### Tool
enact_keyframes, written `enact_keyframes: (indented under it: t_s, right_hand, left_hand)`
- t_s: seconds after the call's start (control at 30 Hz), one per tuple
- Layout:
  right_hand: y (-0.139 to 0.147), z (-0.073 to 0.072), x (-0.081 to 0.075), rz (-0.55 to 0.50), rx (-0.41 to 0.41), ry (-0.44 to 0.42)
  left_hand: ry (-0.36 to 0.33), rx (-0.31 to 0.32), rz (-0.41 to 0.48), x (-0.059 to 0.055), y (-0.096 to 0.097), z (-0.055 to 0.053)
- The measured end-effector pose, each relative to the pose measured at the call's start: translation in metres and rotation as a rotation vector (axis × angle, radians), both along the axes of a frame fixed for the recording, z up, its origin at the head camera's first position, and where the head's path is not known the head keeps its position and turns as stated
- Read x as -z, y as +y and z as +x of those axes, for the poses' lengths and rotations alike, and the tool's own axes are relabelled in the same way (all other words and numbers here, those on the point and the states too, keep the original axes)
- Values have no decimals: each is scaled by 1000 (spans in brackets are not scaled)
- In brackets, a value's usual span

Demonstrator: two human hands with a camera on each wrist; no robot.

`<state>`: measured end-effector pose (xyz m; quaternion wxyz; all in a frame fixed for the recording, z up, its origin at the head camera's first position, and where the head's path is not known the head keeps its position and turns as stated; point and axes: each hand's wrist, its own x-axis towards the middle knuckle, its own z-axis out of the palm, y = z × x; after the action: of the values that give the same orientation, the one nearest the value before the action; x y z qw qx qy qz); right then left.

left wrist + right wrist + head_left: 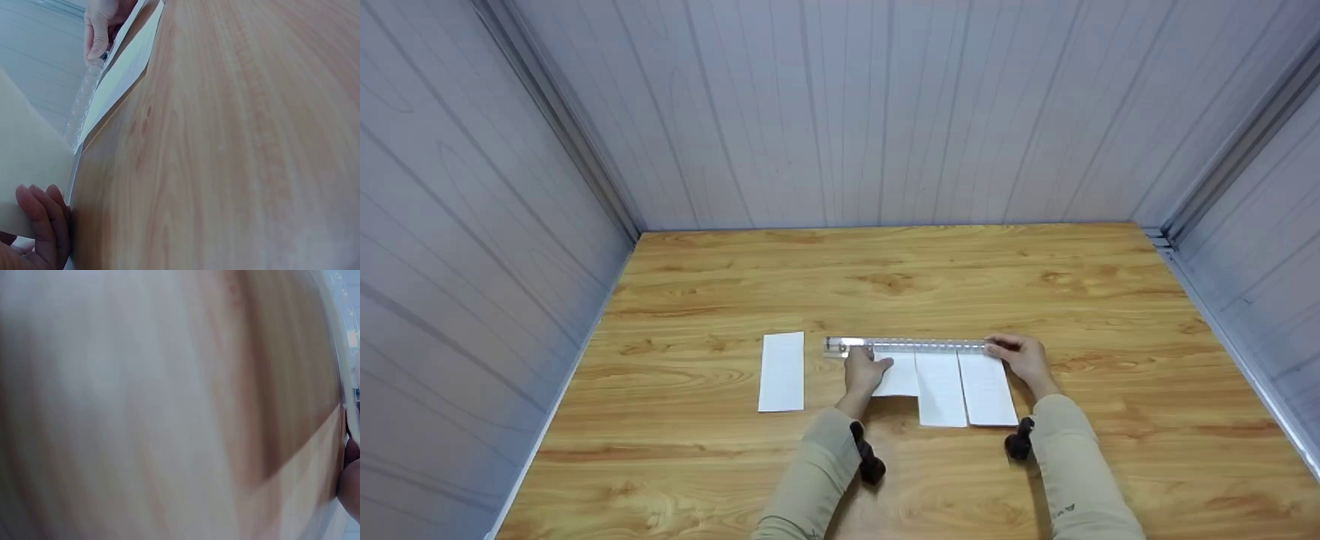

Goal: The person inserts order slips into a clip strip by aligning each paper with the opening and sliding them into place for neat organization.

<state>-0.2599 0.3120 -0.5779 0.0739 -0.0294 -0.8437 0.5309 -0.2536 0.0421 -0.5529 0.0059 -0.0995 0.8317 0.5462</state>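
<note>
A clear plastic strip (930, 346) with evenly spaced marks lies crosswise in front of me. My right hand (1026, 361) pinches its right end between thumb and fingers. Two white paper slips (941, 390) extend toward me from its near edge. My left hand (864, 373) is at the strip's left part and holds a third paper slip (896, 375), whose lower edge sits higher than the others. In the left wrist view, the left fingers (42, 216) curl against that pale paper (28, 160). Only a bit of the right hand (350, 489) shows in the right wrist view.
Another white paper slip (781, 373) lies by itself on the wood-grain table (697, 465), left of my left hand. Pale panelled walls (847, 112) stand behind the table and on both sides. A dark device (870, 459) sits at each wrist.
</note>
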Motion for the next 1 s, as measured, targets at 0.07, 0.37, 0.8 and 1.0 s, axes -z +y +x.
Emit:
enact_keyframes:
  t_s: [0.07, 0.37, 0.8, 1.0]
  right_hand:
    - [0, 0, 0, -1, -2, 1]
    - [0, 0, 1, -62, 6, 10]
    - [0, 0, 2, -2, 2, -13]
    - [0, -1, 1, -15, 10, -40]
  left_hand:
    - [12, 10, -5, -3, 0, 2]
    - [-10, 17, 21, -2, -2, 0]
    - [80, -3, 16, 28, 2, -13]
    - [32, 0, 24, 40, 3, -21]
